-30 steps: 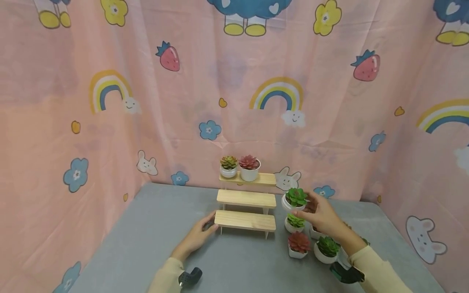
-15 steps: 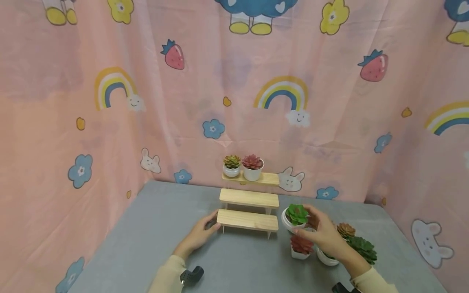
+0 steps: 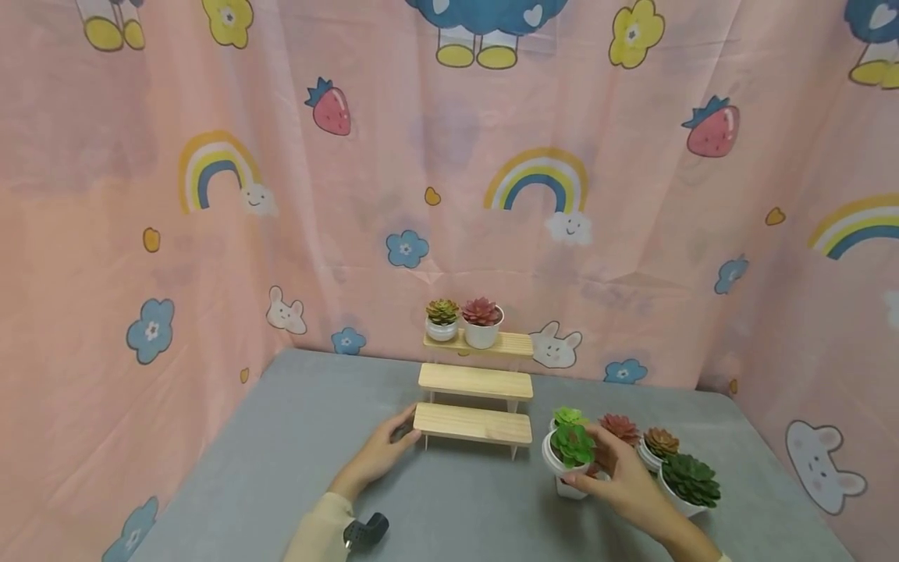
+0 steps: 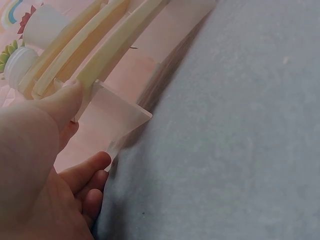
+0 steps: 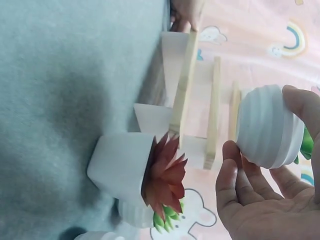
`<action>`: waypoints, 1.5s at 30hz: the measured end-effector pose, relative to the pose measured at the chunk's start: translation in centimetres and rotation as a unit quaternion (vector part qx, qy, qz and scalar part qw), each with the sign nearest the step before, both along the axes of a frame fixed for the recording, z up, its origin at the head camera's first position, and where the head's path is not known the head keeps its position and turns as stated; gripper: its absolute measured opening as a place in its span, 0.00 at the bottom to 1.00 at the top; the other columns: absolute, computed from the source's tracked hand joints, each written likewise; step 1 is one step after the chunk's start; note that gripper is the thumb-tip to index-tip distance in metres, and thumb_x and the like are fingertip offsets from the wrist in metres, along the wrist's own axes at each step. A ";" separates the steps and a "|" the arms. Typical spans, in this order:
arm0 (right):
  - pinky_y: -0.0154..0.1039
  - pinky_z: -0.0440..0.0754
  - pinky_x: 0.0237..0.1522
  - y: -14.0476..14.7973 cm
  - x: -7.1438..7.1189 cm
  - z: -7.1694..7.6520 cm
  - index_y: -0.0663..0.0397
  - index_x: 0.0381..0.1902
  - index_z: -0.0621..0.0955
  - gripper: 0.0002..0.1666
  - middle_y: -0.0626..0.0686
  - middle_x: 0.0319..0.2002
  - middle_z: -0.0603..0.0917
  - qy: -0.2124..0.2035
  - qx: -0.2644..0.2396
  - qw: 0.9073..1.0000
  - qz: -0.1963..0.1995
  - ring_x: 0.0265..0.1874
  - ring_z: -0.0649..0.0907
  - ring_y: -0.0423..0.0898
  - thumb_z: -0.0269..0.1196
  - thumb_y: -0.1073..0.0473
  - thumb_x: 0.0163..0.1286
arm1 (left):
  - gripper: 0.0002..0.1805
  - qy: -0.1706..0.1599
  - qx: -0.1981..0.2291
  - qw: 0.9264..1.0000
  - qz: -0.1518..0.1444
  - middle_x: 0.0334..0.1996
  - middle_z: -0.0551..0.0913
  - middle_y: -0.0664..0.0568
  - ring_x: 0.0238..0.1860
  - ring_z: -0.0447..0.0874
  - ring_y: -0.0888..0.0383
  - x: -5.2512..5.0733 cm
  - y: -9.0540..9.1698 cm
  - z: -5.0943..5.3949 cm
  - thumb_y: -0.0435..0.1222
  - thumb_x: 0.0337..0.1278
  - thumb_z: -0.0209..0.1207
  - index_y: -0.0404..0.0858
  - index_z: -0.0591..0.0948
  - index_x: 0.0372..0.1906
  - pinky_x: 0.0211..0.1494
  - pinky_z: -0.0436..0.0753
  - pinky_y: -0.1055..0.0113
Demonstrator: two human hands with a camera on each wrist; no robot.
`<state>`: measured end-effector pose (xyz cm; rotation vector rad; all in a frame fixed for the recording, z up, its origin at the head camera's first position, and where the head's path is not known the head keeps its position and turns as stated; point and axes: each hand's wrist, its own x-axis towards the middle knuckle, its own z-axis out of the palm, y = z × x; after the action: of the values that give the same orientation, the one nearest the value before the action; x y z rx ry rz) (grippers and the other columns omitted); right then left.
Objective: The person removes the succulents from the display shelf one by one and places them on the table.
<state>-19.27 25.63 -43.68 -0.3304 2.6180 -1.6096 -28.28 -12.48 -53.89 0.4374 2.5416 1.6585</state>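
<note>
My right hand (image 3: 621,476) holds a potted green succulent (image 3: 572,445) by its white pot, thumb on one side and fingers on the other. In the right wrist view the ribbed pot (image 5: 267,127) is off the table, near the stand's right end. Below it a square white pot with a red succulent (image 5: 167,175) stands on the table. My left hand (image 3: 379,453) grips the left end of the lowest board of a three-tier wooden stand (image 3: 474,423); in the left wrist view the thumb (image 4: 67,97) lies against the board's end, fingers lower beside the clear leg.
On the top tier sit a yellow-green succulent (image 3: 442,312) and a dusty-red succulent (image 3: 481,321). Right of the stand are a light green succulent (image 3: 567,416), a red succulent (image 3: 620,428), a brown succulent (image 3: 662,442) and a dark green succulent (image 3: 691,480). A patterned pink curtain (image 3: 337,195) hangs behind.
My right hand has brought the green succulent down and toward me, from behind the light green one to over the square pot. The left hand stays at the stand.
</note>
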 end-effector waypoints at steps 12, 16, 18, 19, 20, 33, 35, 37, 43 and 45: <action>0.29 0.84 0.49 0.2 2.0 -0.3 0.70 0.71 0.66 0.42 0.64 0.62 0.77 -0.007 -0.004 0.999 0.047 0.49 0.81 0.24 0.71 0.60 0.66 | 0.36 0.007 0.005 1.000 -0.002 0.74 0.69 0.40 0.79 0.57 0.36 0.1 0.0 0.5 0.49 0.73 0.56 0.40 0.63 0.78 0.80 0.56 0.37; 0.29 0.84 0.49 0.2 2.4 -0.7 0.71 0.70 0.66 0.41 0.71 0.64 0.75 -0.012 -0.006 0.998 0.057 0.50 0.79 0.21 0.71 0.60 0.66 | 0.36 0.011 0.003 1.000 -0.003 0.75 0.68 0.40 0.79 0.57 0.36 0.2 -0.1 0.5 0.49 0.73 0.56 0.40 0.62 0.78 0.80 0.56 0.38; 0.32 0.85 0.51 0.3 2.6 -1.0 0.72 0.70 0.66 0.42 0.72 0.64 0.75 -0.022 0.001 0.999 0.049 0.50 0.81 0.24 0.71 0.60 0.66 | 0.36 0.017 0.001 1.000 -0.003 0.74 0.69 0.39 0.78 0.58 0.36 0.3 -0.1 0.6 0.48 0.73 0.56 0.39 0.63 0.78 0.80 0.57 0.37; 0.35 0.86 0.51 0.3 2.7 -1.1 0.72 0.70 0.66 0.42 0.72 0.64 0.74 -0.033 0.005 0.999 0.042 0.51 0.82 0.28 0.71 0.59 0.65 | 0.35 0.018 0.001 1.000 -0.003 0.74 0.69 0.39 0.78 0.58 0.36 0.3 -0.1 0.6 0.48 0.73 0.56 0.38 0.63 0.78 0.80 0.57 0.37; 0.38 0.87 0.52 0.4 2.9 -1.3 0.72 0.71 0.65 0.43 0.72 0.65 0.74 -0.042 0.008 0.998 0.038 0.53 0.83 0.33 0.71 0.59 0.65 | 0.35 0.018 0.001 1.000 -0.003 0.74 0.69 0.39 0.78 0.58 0.35 0.4 -0.1 0.6 0.48 0.73 0.56 0.38 0.63 0.78 0.80 0.57 0.37; 0.62 0.81 0.60 2.0 3.3 -4.9 0.73 0.70 0.64 0.45 0.77 0.69 0.67 -0.130 0.016 0.991 0.015 0.65 0.75 0.73 0.72 0.57 0.64 | 0.36 0.008 0.008 1.000 -0.007 0.73 0.70 0.40 0.79 0.57 0.38 0.2 -0.1 0.6 0.48 0.73 0.56 0.40 0.62 0.78 0.81 0.56 0.39; 0.62 0.82 0.60 2.2 3.2 -5.4 0.73 0.70 0.65 0.45 0.77 0.68 0.67 -0.135 0.011 0.991 0.017 0.64 0.76 0.72 0.73 0.58 0.63 | 0.36 0.009 0.006 1.000 -0.006 0.74 0.70 0.40 0.79 0.57 0.38 0.1 -0.1 0.5 0.48 0.73 0.56 0.40 0.62 0.78 0.81 0.56 0.39; 0.60 0.83 0.59 2.4 3.2 -5.9 0.73 0.69 0.65 0.46 0.76 0.67 0.69 -0.140 0.009 0.990 0.015 0.63 0.78 0.69 0.74 0.57 0.63 | 0.36 0.011 0.004 1.000 -0.006 0.74 0.70 0.40 0.79 0.57 0.37 0.1 -0.1 0.5 0.48 0.73 0.56 0.40 0.62 0.78 0.80 0.56 0.38; 0.52 0.88 0.51 2.5 2.9 -7.0 0.74 0.70 0.64 0.47 0.77 0.66 0.71 -0.147 0.009 0.989 0.005 0.57 0.83 0.63 0.74 0.56 0.63 | 0.36 0.012 0.000 1.000 -0.008 0.74 0.69 0.40 0.79 0.58 0.36 0.0 -0.1 0.2 0.49 0.73 0.56 0.39 0.63 0.78 0.80 0.58 0.37; 0.46 0.89 0.45 2.6 2.9 -7.3 0.75 0.69 0.64 0.47 0.77 0.64 0.73 -0.143 0.012 0.990 0.009 0.52 0.85 0.57 0.73 0.57 0.63 | 0.36 0.008 0.001 1.000 -0.009 0.75 0.68 0.40 0.79 0.58 0.36 0.1 -0.1 0.0 0.49 0.73 0.56 0.40 0.63 0.78 0.80 0.57 0.37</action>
<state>-16.37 28.22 -50.98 -0.1114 2.4087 -1.4913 -28.23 -12.61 -53.88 0.4740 2.5405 1.6573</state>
